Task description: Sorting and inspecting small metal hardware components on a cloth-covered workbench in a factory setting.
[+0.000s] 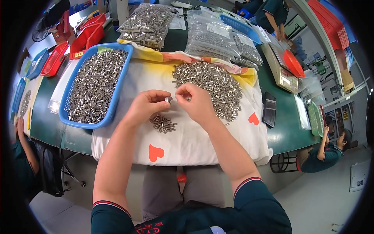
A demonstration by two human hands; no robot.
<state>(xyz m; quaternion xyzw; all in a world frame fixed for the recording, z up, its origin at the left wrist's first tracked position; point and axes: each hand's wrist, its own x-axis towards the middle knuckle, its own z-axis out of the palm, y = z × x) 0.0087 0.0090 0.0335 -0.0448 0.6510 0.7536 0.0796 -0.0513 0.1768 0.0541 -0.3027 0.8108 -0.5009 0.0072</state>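
My left hand [145, 106] pinches a short, shiny metal cylinder [168, 100] between thumb and fingertips, over a cloth [128, 142] printed with red hearts. Close by on its right, my right hand [198, 103] is curled with thumb and fingers together; whatever lies between them is too small to make out. A small heap of metal cylinders [163, 124] sits on the cloth just below the left hand. Beyond and to the right of my right hand spreads a large pile of similar small metal cylinders [224, 89], partly covered by that hand.
A blue basket [66, 105] full of metal pieces stands at left. Clear bags of metal parts [146, 23] line the back. A dark phone [269, 109] lies on the green table [282, 134] at right. Red bins [87, 41] are at back left. Other people sit at both sides.
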